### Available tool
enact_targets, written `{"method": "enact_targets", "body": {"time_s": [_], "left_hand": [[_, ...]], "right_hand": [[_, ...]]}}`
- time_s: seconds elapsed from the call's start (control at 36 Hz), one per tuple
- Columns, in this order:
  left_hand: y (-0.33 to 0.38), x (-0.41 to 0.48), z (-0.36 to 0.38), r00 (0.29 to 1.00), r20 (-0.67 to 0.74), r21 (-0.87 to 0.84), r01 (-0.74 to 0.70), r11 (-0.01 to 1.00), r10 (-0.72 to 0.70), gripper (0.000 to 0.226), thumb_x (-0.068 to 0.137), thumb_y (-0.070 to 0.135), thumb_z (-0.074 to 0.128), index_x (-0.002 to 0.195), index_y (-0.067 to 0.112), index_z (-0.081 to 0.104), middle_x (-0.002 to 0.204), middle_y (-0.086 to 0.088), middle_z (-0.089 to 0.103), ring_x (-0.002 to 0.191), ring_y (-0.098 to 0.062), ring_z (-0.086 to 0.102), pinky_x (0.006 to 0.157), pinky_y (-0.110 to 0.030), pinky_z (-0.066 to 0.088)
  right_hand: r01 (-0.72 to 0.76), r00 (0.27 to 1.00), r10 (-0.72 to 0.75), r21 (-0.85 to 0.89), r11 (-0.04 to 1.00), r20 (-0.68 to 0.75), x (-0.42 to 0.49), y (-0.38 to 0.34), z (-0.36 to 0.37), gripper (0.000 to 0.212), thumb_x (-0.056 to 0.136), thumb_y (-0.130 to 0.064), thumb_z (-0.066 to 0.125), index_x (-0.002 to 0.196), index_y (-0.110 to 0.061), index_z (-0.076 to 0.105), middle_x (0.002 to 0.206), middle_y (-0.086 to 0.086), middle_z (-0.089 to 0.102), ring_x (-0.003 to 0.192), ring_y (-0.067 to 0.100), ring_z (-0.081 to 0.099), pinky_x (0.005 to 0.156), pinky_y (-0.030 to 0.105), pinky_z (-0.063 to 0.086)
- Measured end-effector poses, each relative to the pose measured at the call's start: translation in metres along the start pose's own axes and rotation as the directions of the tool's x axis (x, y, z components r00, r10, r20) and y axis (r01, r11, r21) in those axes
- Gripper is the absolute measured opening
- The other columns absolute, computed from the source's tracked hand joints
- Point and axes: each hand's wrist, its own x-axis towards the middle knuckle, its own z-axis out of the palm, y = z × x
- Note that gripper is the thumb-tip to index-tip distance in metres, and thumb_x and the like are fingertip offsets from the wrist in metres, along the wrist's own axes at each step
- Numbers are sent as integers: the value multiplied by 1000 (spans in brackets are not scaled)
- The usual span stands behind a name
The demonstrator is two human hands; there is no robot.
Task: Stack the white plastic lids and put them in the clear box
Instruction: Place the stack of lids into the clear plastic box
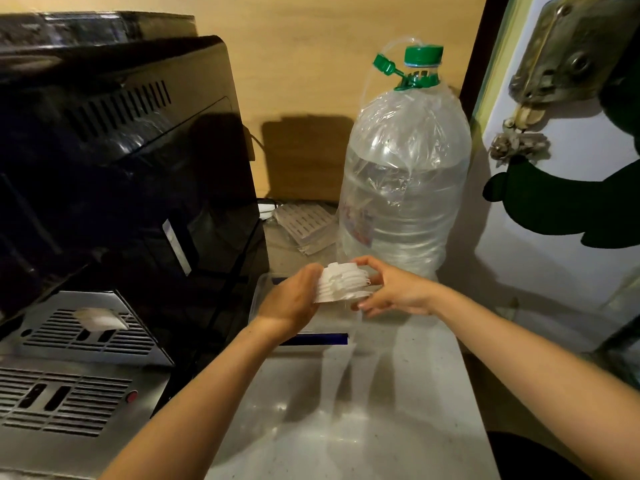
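Lids, white plastic and nested into a sideways stack (pixel 341 283), sit in the air between two hands above the clear box (pixel 258 289), whose rim and blue-edged near side show just below the wrists. The left hand (pixel 294 301) cups the stack's left end with fingers curled round it, grasping; the right hand (pixel 391 289) pinches the right end, thumb on top and fingertips beneath, so both hands hold the same stack. The box stands on a pale speckled counter (pixel 381 427), squeezed between a black coffee machine (pixel 131 174) on the left and a large water bottle (pixel 405 174) just behind on the right. The bottle, with a green cap and wrapped in a clear plastic bag, nearly touches the right hand's knuckles, so room at the far side is tight. One more white lid (pixel 100 318) lies on the machine's slotted metal drip tray (pixel 83 330), well left of the hands. Beyond the box, a grey perforated piece (pixel 304 225) lies by the wooden back wall. Near the viewer the counter is open, bounded on the right by its edge and a white panel. A label on the bottle shows red and blue print, too blurred to read.
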Motion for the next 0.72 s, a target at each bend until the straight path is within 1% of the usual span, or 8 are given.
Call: {"method": "enact_targets", "body": {"time_s": [0.11,0.22,0.31,0.44,0.53,0.61,0.67,0.72], "left_hand": [[-12,7,4,996,-19,190,-79,979,85,33,94,26,40,124,15,37,114,-15,59,92,-29,58,69,-29,38],[-27,12,2,965,-73,292,-222,930,253,34,77,25,43,109,13,40,79,-13,72,43,-23,63,33,-25,46],[-42,19,12,959,-27,319,-261,911,284,29,76,24,43,101,9,42,103,-16,63,36,-23,58,25,-26,41],[-61,29,30,984,15,205,-178,962,179,54,70,12,72,106,13,33,116,-27,54,50,-29,62,35,-29,52],[-68,35,38,995,-32,142,-87,986,93,42,85,21,56,119,18,32,125,-17,47,76,-31,64,58,-35,55],[-72,36,46,993,-117,119,5,993,9,34,88,46,33,119,31,37,122,-7,53,90,-14,55,78,-36,48],[-70,37,47,992,-70,-25,104,994,-105,26,86,38,47,107,36,31,126,-10,47,97,-18,52,81,-37,48],[-74,36,52,988,-7,-76,150,986,-151,51,79,28,63,116,31,27,133,-11,37,109,-24,45,88,-32,44]], "right_hand": [[27,999,-25,-49,998,31,10,-4,-2,71,73,22,56,120,-28,40,104,2,56,92,14,59,72,21,56],[59,996,-57,-35,998,66,23,-4,-4,73,71,24,58,123,-24,39,113,7,53,96,17,59,74,21,56],[66,996,-66,-2,998,57,35,-4,-5,70,70,23,60,122,-21,41,110,2,54,94,14,59,74,19,56],[57,998,-58,73,996,13,56,-2,-11,56,73,17,62,110,-23,48,109,1,55,96,14,58,72,21,56],[55,998,-56,96,994,7,69,5,-14,48,77,9,62,111,-22,48,110,1,55,99,15,58,77,24,57],[63,998,-64,155,986,-2,80,14,-15,39,81,3,60,110,-20,49,112,4,57,99,17,59,80,26,55],[71,997,-69,176,982,-18,87,22,-15,35,83,1,60,109,-19,49,113,7,56,98,17,59,80,26,54],[74,997,-68,150,986,-47,93,29,-13,37,82,2,60,113,-14,47,111,7,57,94,15,58,75,22,54]]}}
